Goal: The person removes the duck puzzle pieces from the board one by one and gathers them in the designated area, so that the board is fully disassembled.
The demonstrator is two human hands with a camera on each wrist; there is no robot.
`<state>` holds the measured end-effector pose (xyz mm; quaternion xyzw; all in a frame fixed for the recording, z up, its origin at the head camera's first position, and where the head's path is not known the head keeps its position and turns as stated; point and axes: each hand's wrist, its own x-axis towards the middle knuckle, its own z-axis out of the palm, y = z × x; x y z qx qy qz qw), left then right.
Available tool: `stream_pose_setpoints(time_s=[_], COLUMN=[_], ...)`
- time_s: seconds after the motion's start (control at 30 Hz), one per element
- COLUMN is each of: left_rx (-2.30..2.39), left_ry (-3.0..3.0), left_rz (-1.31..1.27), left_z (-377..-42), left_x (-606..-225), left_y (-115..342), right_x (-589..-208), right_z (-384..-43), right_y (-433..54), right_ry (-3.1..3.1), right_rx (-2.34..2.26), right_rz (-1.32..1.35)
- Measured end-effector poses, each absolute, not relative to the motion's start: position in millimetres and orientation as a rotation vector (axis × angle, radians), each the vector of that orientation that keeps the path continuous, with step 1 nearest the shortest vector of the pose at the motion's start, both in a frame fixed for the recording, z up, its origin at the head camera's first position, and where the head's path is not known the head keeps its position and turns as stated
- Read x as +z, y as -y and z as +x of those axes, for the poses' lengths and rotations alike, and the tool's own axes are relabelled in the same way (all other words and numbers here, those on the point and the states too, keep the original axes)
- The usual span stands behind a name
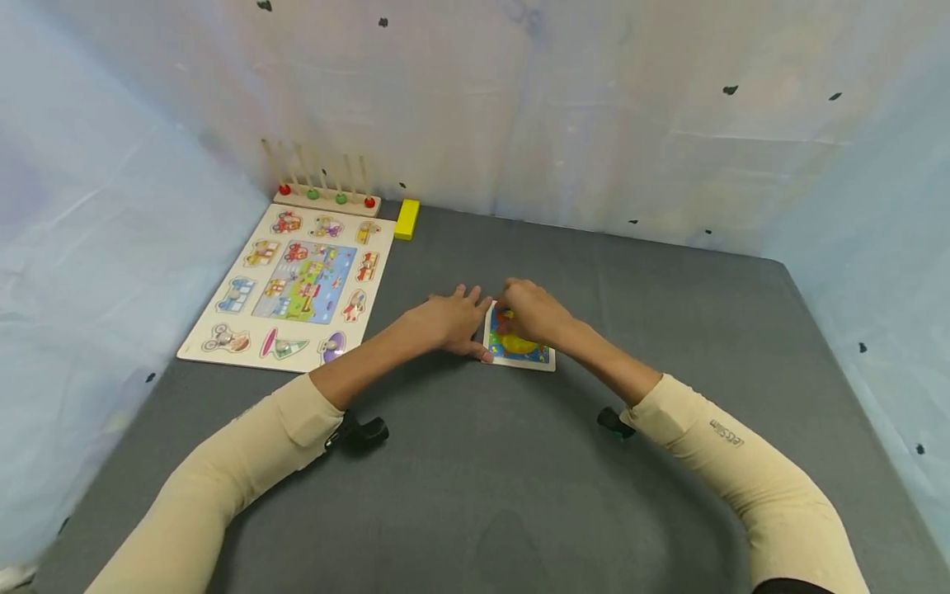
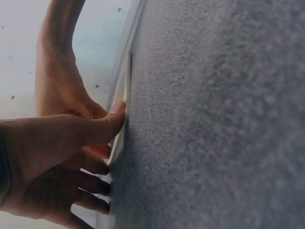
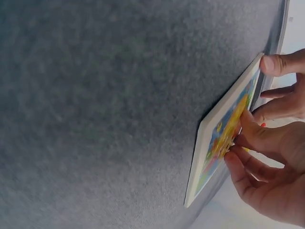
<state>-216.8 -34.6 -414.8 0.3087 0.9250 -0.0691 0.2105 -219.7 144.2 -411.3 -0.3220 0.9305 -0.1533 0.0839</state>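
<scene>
A small picture puzzle board (image 1: 521, 360) with a blue, yellow and green picture and a pale rim lies flat on the grey table. My left hand (image 1: 447, 320) is beside its left edge, fingers spread. In the left wrist view its thumb (image 2: 114, 121) touches the rim. Over the board's upper left part, my right hand (image 1: 536, 312) has curled fingers. The right wrist view shows its thumb and fingertips (image 3: 232, 162) together at the picture, pinching a small puzzle piece that they mostly hide.
A large wooden knob puzzle (image 1: 256, 330) with vehicle pieces lies at the left. Behind it stands a pegged wooden base (image 1: 326, 200) with red and green beads, and a yellow block (image 1: 406, 219) lies beside that. Pale sheeting (image 1: 557, 124) walls off the table's back and sides.
</scene>
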Motion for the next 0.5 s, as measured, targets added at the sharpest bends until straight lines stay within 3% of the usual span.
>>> stream_pose_setpoints(time_s=[0.5], left_rx=[-0.218], left_ry=[-2.459], left_rz=[0.862], left_z=[-221], left_x=[-402], left_y=[32], right_x=[-416], right_z=[-222], right_y=[-145], right_ry=[-2.829], right_rx=[-0.431], right_rz=[-0.897])
